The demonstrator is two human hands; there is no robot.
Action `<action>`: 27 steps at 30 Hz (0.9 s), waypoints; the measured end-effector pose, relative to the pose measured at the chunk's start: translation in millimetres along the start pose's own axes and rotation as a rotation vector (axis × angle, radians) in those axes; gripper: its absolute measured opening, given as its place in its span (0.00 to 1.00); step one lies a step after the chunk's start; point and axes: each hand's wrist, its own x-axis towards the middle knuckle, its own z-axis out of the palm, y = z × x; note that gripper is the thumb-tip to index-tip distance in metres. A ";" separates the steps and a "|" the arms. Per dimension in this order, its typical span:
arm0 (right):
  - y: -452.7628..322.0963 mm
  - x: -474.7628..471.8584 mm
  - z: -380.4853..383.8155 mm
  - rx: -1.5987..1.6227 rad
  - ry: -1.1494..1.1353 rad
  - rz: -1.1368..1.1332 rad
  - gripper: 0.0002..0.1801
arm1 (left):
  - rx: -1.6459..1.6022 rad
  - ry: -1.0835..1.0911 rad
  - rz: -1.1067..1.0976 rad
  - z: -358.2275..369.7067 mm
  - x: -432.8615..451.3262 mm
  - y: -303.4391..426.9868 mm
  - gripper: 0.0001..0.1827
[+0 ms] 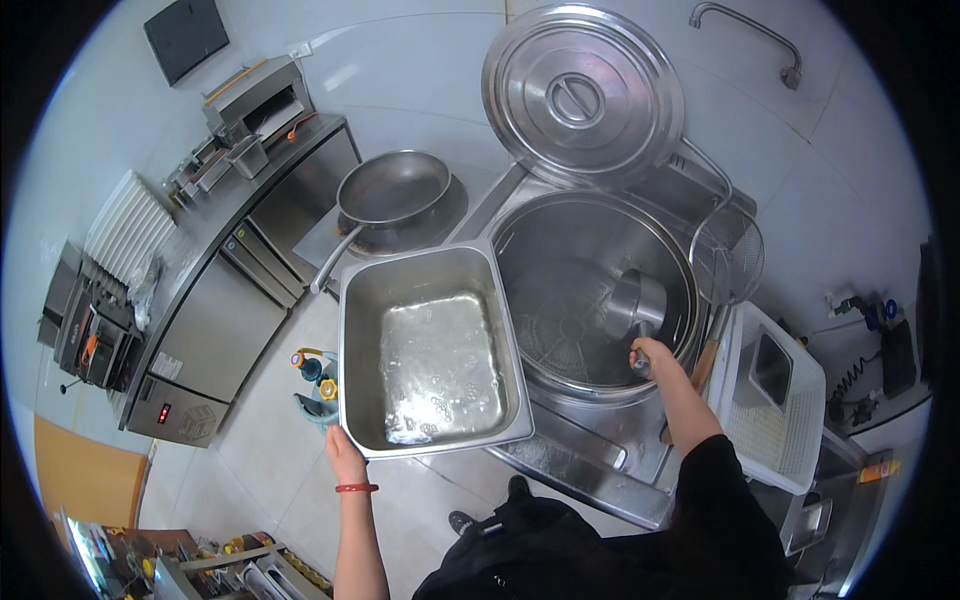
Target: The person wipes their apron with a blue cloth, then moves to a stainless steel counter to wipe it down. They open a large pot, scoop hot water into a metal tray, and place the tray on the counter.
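Observation:
My left hand (pixel 346 456) grips the near left corner of a deep stainless steel pan (pixel 512 375), which has clear liquid with bubbles in its bottom. The pan's right side overlaps the rim of a large round steel pot (pixel 600 397). In my right hand (pixel 651 358) is the handle of a steel ladle or dipper (pixel 646 300); its deep cup is inside the pot, over or in the liquid there. A large round steel lid (pixel 581 142) stands upright behind the pot.
A frying pan (pixel 394 187) sits on a burner behind the steel pan. A wire strainer (pixel 726 255) hangs right of the pot, above a white plastic basket (pixel 810 420). A faucet (pixel 750 31) is on the wall. Steel counters (pixel 217 322) line the left. A gas cylinder valve (pixel 328 388) is near the floor.

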 end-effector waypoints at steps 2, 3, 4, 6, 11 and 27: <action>-0.4 0.6 11.6 -0.016 0.144 0.003 0.02 | 0.004 -0.037 -0.024 -3.7 1.1 -4.5 0.15; 1.0 5.9 12.0 -0.035 0.132 0.019 0.01 | 0.013 -0.033 -0.020 -4.0 0.8 -5.1 0.15; 3.7 15.4 12.6 -0.054 0.121 0.035 0.01 | 0.021 -0.030 -0.016 -4.0 0.8 -5.3 0.15; 12.2 33.9 20.1 -0.062 0.074 0.023 0.01 | 0.041 -0.012 -0.017 -3.8 -0.4 -1.1 0.14; 32.5 54.1 65.5 0.099 -0.091 0.096 0.02 | 0.057 -0.007 -0.008 -6.1 -2.6 0.6 0.14; 27.5 -68.6 60.0 1.008 -0.789 0.566 0.08 | 0.044 0.051 0.013 -1.7 3.6 -12.3 0.14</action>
